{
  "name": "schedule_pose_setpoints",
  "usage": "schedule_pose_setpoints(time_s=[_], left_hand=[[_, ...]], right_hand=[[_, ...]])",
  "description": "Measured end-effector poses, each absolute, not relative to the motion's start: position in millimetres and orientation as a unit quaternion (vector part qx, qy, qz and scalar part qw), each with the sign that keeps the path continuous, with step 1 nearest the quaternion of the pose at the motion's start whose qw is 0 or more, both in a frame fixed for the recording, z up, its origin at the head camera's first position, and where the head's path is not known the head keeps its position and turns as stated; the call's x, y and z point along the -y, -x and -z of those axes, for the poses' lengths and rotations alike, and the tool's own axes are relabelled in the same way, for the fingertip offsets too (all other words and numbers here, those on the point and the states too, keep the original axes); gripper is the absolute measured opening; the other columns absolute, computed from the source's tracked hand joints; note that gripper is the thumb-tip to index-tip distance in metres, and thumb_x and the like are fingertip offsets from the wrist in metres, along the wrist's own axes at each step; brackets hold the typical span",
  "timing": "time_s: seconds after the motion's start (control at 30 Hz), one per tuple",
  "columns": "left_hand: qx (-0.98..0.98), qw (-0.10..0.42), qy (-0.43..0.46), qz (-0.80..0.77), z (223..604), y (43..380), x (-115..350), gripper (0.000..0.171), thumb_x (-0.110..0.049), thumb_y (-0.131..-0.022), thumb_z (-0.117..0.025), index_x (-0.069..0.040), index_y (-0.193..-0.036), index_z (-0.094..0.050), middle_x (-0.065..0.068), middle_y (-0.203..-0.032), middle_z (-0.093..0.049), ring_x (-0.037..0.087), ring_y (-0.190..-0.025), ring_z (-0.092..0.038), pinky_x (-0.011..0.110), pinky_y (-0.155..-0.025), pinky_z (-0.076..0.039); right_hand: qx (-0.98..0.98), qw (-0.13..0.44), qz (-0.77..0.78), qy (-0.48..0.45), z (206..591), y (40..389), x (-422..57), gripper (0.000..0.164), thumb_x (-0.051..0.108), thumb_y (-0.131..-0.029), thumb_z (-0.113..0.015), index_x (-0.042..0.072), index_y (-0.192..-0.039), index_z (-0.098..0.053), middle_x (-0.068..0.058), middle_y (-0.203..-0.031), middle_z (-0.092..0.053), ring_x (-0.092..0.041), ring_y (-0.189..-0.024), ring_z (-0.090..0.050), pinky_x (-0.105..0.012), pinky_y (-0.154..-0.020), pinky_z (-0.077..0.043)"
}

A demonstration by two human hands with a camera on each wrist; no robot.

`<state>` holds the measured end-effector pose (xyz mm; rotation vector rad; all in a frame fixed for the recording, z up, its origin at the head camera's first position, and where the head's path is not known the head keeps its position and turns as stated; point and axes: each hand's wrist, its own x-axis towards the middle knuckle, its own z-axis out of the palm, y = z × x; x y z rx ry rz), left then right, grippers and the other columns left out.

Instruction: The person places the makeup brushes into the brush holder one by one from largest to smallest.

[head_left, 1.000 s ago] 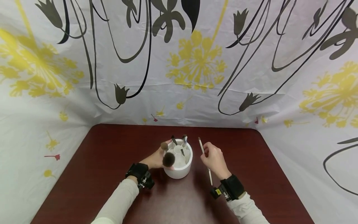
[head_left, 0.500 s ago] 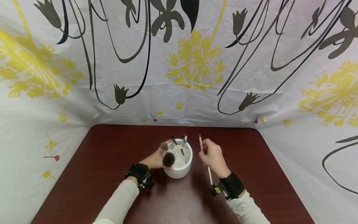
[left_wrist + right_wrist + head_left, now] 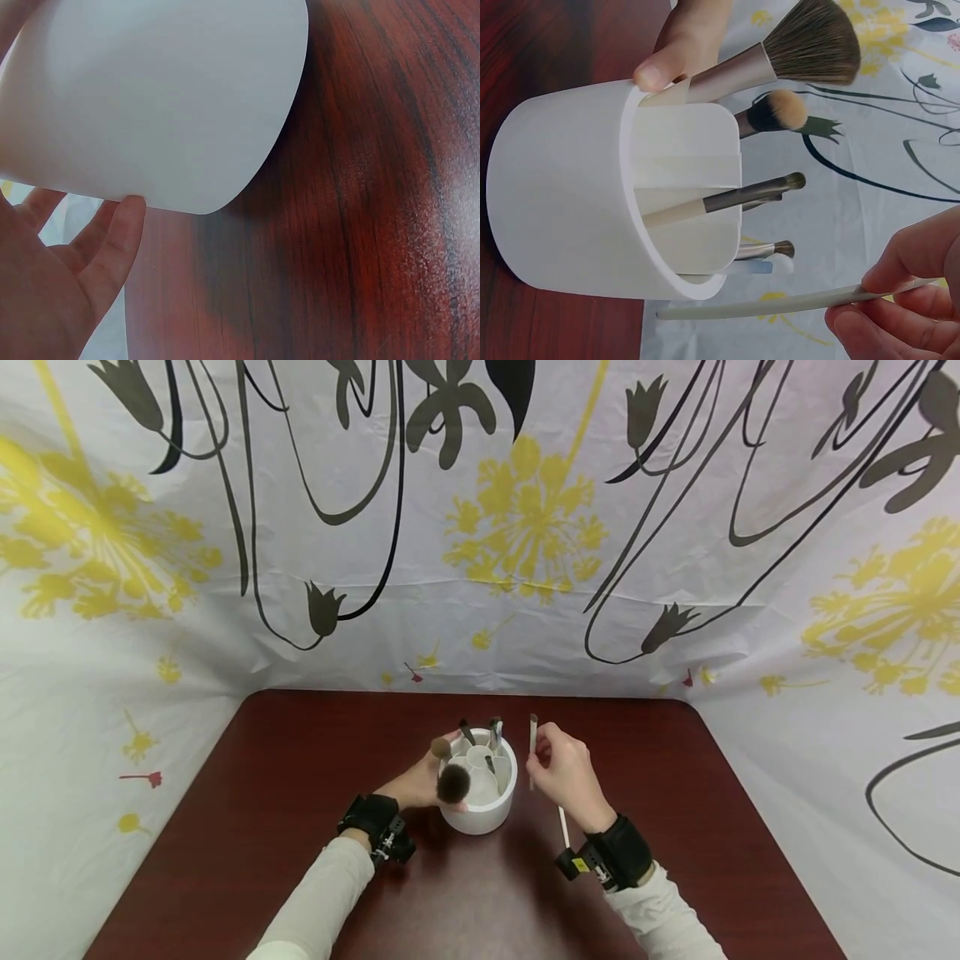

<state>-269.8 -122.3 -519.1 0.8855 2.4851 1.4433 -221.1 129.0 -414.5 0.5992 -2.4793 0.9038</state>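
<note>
My left hand [image 3: 420,783] grips the left side of a white round makeup brush holder [image 3: 480,821], thumb at its rim and fingers around its wall. In the right wrist view, several makeup brushes stand in the holder's compartments, among them a big fluffy brush [image 3: 814,45] and a small dark-tipped brush [image 3: 742,195]. To the right of the holder, my right hand [image 3: 567,772] pinches a slim makeup brush [image 3: 533,735] between thumb and fingers. Its bristles point up in the head view. The pale handle [image 3: 757,307] extends outside the holder, beside the rim.
A thin white stick [image 3: 564,828] shows below the right hand, partly hidden; I cannot tell what it is. The dark red-brown table [image 3: 315,735] lies under everything. A white patterned cloth [image 3: 420,552] hangs behind and along both sides.
My right hand has moved slightly up and left, closer to the holder. The brush in it has turned from slanted to nearly upright in the head view. My left hand stays on the holder.
</note>
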Motion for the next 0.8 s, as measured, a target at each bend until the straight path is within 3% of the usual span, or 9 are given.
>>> schedule_pose_setpoints(time_s=[0.1, 0.43, 0.6, 0.8], left_hand=[[-0.824, 0.066, -0.295, -0.479, 518.0, 269.3, 122.0, 0.121, -0.035, -0.058, -0.085, -0.004, -0.144, -0.007, 0.02, -0.148, -0.017, 0.032, -0.133, -0.022, 0.05, -0.104, -0.022], [-0.824, 0.048, -0.304, -0.476, 517.9, 268.3, 121.4, 0.117, -0.009, -0.058, -0.085, 0.0, -0.143, -0.006, 0.023, -0.146, -0.018, 0.036, -0.132, -0.023, 0.052, -0.102, -0.024], [-0.821, 0.051, -0.309, -0.477, 496.3, 256.4, 118.4, 0.112, -0.003, -0.059, -0.083, 0.009, -0.14, -0.007, 0.029, -0.144, -0.017, 0.042, -0.13, -0.022, 0.056, -0.102, -0.023], [-0.825, 0.051, -0.302, -0.475, 513.2, 265.3, 120.9, 0.116, -0.016, -0.059, -0.085, 0.001, -0.143, -0.008, 0.023, -0.147, -0.017, 0.035, -0.132, -0.022, 0.051, -0.104, -0.023]], right_hand=[[0.893, 0.218, -0.327, -0.218, 412.7, 220.3, -127.1, 0.021, -0.002, -0.073, -0.065, 0.005, -0.089, -0.054, -0.004, -0.075, -0.059, -0.015, -0.065, -0.058, -0.025, -0.057, -0.049], [0.882, 0.228, -0.337, -0.237, 413.6, 221.1, -119.9, 0.019, -0.004, -0.072, -0.063, 0.007, -0.085, -0.053, -0.003, -0.074, -0.06, -0.016, -0.065, -0.059, -0.024, -0.057, -0.048], [0.881, 0.236, -0.334, -0.239, 415.8, 223.3, -117.7, 0.02, -0.004, -0.072, -0.063, 0.007, -0.086, -0.053, -0.003, -0.075, -0.061, -0.012, -0.065, -0.058, -0.024, -0.056, -0.048], [0.882, 0.229, -0.335, -0.238, 419.6, 224.1, -117.2, 0.02, -0.005, -0.073, -0.063, 0.006, -0.087, -0.054, -0.003, -0.076, -0.061, -0.01, -0.067, -0.057, -0.024, -0.058, -0.049]])
